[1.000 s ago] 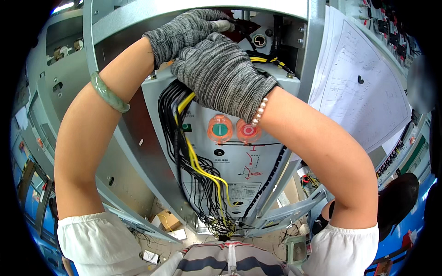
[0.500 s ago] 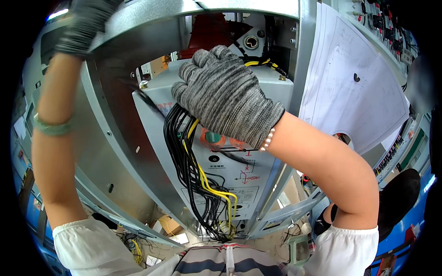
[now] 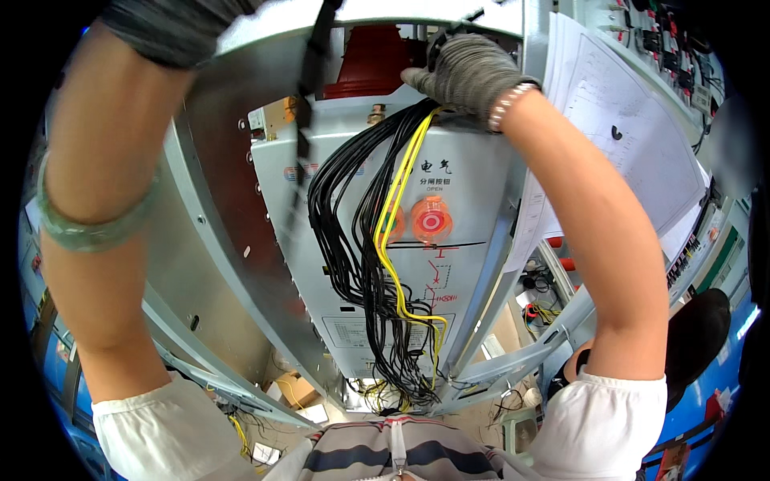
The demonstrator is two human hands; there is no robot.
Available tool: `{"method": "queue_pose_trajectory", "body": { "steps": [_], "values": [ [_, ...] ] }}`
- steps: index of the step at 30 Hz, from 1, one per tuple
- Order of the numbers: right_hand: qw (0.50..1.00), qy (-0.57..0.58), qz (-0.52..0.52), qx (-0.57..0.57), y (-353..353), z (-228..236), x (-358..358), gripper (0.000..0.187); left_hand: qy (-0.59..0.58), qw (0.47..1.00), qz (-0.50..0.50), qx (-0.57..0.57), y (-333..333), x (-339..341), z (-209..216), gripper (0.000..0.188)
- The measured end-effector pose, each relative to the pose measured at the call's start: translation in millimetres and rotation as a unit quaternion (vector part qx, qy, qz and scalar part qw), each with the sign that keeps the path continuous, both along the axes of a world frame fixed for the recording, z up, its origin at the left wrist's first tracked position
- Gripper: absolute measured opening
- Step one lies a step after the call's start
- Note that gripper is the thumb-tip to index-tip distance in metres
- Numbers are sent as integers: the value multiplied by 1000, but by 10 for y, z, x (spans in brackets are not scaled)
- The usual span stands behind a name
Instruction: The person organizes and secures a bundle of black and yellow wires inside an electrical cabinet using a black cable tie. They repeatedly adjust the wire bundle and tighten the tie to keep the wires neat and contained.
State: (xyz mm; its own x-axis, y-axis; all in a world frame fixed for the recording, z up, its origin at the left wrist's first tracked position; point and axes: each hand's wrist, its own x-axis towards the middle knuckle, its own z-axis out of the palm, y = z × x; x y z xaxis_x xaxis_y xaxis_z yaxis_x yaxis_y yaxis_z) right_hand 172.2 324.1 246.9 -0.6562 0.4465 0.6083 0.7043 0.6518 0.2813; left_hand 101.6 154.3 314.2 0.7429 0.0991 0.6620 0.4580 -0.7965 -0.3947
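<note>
My right hand (image 3: 475,74), in a grey knitted glove, is closed round the upper end of a wire bundle at the top edge of a grey panel (image 3: 369,160). From there the black wires (image 3: 333,192) and a few yellow wires (image 3: 391,216) drape down over the panel's face. The gloved left hand (image 3: 176,28) is raised at the upper left, cut off by the picture's edge, its fingers out of sight. Between the hands a blurred black spiral strip (image 3: 309,88) hangs down; its upper end leaves the picture.
A metal cabinet frame (image 3: 233,272) surrounds the panel. Behind its top stands a dark red part (image 3: 365,60). Large drawing sheets (image 3: 597,144) hang at the right. Orange-red round buttons (image 3: 431,219) sit on the panel. A cardboard box (image 3: 297,389) lies low down.
My right hand has moved up and right, off the panel's face, and the wires have shifted right with it. The left arm has come rightward; the black strip now hangs in front of the panel.
</note>
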Motion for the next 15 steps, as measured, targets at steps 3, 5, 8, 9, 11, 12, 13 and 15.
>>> {"method": "queue_pose_trajectory", "body": {
  "steps": [3, 5, 8, 9, 11, 12, 13, 15],
  "values": [
    [974, 97, 138, 153, 655, -231, -2, 28, -6, 998, 51, -38, 430, -133, -182, 33],
    [991, 4, 68, 118, 794, -148, 61, 26, -324, 813, 80, -476, 435, -127, -139, 35],
    [994, -99, -2, 44, 391, 5, 88, 27, -124, 874, 396, -251, 774, -389, -434, 47],
    [994, -100, 25, 46, 487, 0, 61, 25, -83, 843, 489, -209, 816, -344, -558, 54],
    [992, -94, 38, 72, 715, -58, 66, 33, -66, 784, 569, -238, 996, -89, -676, 48],
    [992, -98, 39, 62, 673, -53, 77, 32, -52, 773, 581, -250, 1034, -96, -689, 46],
    [992, -104, 44, 52, 572, -35, 80, 32, -41, 762, 589, -266, 1025, -126, -672, 46],
    [990, -128, 52, 39, 532, 9, 64, 30, -43, 759, 567, -317, 1024, -171, -624, 45]
  ]
}}
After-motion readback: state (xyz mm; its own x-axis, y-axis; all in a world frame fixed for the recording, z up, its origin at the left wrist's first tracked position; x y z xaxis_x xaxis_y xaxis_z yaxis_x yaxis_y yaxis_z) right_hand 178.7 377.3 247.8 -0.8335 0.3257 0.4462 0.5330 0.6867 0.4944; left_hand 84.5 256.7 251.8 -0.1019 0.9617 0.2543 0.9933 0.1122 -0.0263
